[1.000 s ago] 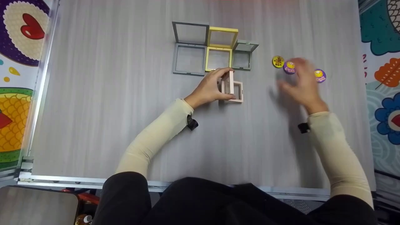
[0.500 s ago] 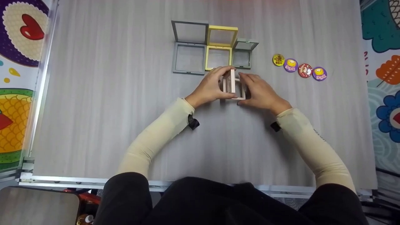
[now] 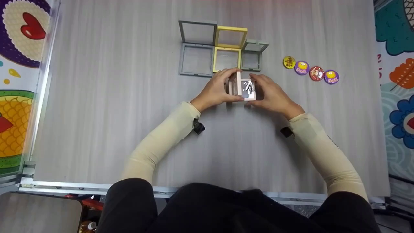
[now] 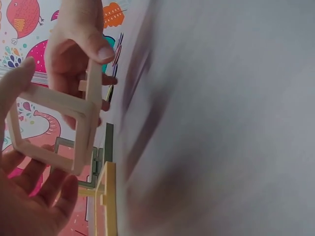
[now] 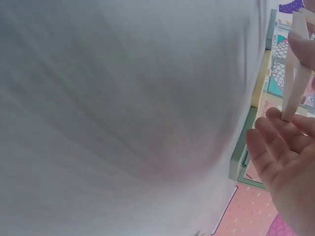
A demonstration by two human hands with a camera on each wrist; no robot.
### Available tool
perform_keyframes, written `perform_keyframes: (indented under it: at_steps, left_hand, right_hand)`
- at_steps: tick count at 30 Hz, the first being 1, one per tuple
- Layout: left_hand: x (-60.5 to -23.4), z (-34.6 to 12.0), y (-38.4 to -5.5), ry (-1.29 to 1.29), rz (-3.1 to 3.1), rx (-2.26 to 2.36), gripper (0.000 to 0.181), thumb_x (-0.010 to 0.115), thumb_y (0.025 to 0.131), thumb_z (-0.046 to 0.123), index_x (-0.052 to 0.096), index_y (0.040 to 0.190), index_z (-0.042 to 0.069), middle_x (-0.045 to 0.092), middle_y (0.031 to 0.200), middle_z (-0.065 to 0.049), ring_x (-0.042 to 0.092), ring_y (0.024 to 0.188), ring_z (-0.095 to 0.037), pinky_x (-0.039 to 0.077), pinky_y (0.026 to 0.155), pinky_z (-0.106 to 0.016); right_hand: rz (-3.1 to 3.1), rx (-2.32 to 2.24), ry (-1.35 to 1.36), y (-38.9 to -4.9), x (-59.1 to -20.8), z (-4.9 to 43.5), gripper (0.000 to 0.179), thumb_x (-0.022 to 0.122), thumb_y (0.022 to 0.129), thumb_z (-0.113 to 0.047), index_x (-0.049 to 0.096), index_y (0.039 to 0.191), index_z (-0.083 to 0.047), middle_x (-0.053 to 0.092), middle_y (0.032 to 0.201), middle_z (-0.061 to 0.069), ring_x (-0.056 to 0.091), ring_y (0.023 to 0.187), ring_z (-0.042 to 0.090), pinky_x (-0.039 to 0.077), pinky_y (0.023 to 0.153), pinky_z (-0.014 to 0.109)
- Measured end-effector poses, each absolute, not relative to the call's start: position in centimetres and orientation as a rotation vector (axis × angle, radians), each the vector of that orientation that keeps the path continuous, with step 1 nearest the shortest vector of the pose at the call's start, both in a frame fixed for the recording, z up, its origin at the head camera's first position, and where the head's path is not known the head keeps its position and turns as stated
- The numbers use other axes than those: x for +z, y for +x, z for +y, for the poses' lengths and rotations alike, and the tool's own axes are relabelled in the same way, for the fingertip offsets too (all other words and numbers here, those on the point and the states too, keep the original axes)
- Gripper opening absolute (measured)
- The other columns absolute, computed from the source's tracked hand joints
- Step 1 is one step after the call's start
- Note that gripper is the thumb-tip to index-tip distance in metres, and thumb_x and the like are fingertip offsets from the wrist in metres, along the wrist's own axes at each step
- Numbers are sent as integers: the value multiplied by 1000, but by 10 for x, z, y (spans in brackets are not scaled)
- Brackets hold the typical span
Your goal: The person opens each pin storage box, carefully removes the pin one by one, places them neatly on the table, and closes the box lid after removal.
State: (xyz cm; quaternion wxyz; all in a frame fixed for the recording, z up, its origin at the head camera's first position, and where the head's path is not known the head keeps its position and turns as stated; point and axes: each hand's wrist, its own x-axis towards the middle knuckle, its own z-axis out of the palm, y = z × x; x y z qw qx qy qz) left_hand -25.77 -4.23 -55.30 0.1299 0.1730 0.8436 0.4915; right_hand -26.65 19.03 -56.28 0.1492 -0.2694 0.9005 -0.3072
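A small pale pink hinged display frame (image 3: pixel 239 84) stands part-way open, its two halves at an angle. My left hand (image 3: pixel 214 91) holds the raised half between thumb and fingers. With thumb and fingertips, my right hand (image 3: pixel 274 97) grips the outer edges of the other half, whose clear film catches a bright glare. In the left wrist view, the pink frame (image 4: pixel 49 101) has the left fingers (image 4: pixel 47 189) along one side and the right hand (image 4: pixel 74 44) behind it. The right wrist view shows the frame (image 5: pixel 295 78) nearly edge-on above my right hand's fingers (image 5: pixel 266 142).
Beyond the hands, a grey frame (image 3: pixel 181 60), a yellow frame (image 3: pixel 240 60) and a small green frame (image 3: pixel 251 69) stand open side by side. To the right lies a slanting row of round badges: yellow (image 3: pixel 289 62), purple (image 3: pixel 302 67), red (image 3: pixel 316 73) and purple (image 3: pixel 331 76).
My right hand has come left from over the badges and taken hold of the pink frame. The frame's right half has tilted, bringing a glare onto its film. My left hand has barely moved.
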Motion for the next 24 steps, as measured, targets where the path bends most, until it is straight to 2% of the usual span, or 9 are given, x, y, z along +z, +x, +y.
perform_keyframes:
  at_steps: [5,8,12,16,19,24]
  left_hand:
    - [-555,-42,-257,482,2443,1425,91,85,66,40,42,142,15,50,139,-1,45,125,-16,35,109,-31]
    - [-556,-42,-258,487,2387,1490,89,85,69,34,41,143,12,51,138,-3,47,122,-16,40,105,-30]
    - [-554,-41,-259,488,2273,1603,83,81,75,23,38,145,9,51,139,-6,52,120,-18,46,98,-26]
    - [-553,-40,-260,378,2261,1683,63,71,85,16,45,141,9,55,138,-8,58,118,-18,50,95,-23]
    - [-553,-39,-261,304,2307,1733,45,65,89,12,55,133,9,61,132,-9,63,113,-16,52,91,-21]
    - [-553,-36,-262,328,2371,1718,34,61,91,9,63,125,9,64,127,-8,66,106,-18,52,88,-19]
  right_hand:
    - [2609,-829,-794,-265,-564,191,86,82,72,-22,38,141,2,50,135,20,45,125,36,35,108,50]
    - [2619,-772,-798,-262,-567,192,87,82,73,-26,36,144,-3,51,132,19,46,122,35,37,105,50]
    - [2661,-739,-823,-258,-570,195,88,81,73,-34,38,146,-12,54,117,15,49,103,28,43,86,44]
    - [2744,-703,-816,-253,-573,197,84,79,72,-47,44,142,-15,53,100,11,44,87,22,36,71,37]
    - [2784,-687,-835,-247,-575,199,83,76,73,-51,45,140,-14,52,96,10,44,84,22,37,69,37]
    - [2857,-763,-1063,-236,-577,202,60,77,78,-36,56,129,-12,56,115,17,53,101,30,46,81,46]
